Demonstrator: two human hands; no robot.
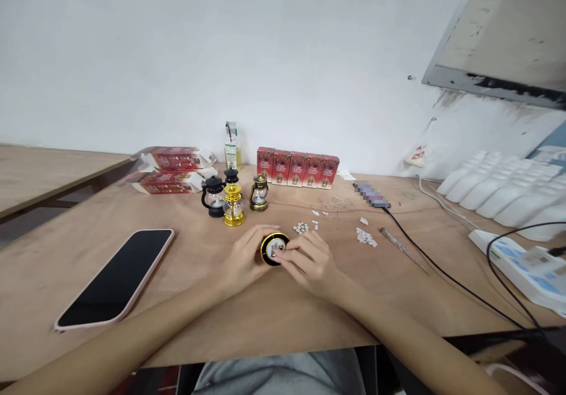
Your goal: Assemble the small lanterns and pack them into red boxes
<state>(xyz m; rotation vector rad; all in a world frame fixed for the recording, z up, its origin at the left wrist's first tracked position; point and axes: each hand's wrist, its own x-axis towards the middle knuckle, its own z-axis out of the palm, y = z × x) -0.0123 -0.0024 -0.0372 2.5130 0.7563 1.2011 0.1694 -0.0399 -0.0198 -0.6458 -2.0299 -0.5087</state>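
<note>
Near the table's front middle, my left hand (248,256) is wrapped around a small lantern (264,256), whose round black base with a gold rim faces up toward me. My right hand (312,260) has its fingertips pressed at the white centre of that base, where a small compartment shows. Whether a tiny part sits between those fingertips cannot be made out. Just beyond my right hand lies a cluster of button cells (301,227). Several more small lanterns stand behind my left hand: a gold one (234,206), a bronze one (259,194) and black ones (214,197).
Red boxes (299,168) line the wall; flattened cartons (172,181) lie left. A pink-edged phone (119,277) rests front left. To the right are white pieces (366,237), a screwdriver (403,249), a cabled phone (372,195), a power strip (522,271) and white bottles (490,188).
</note>
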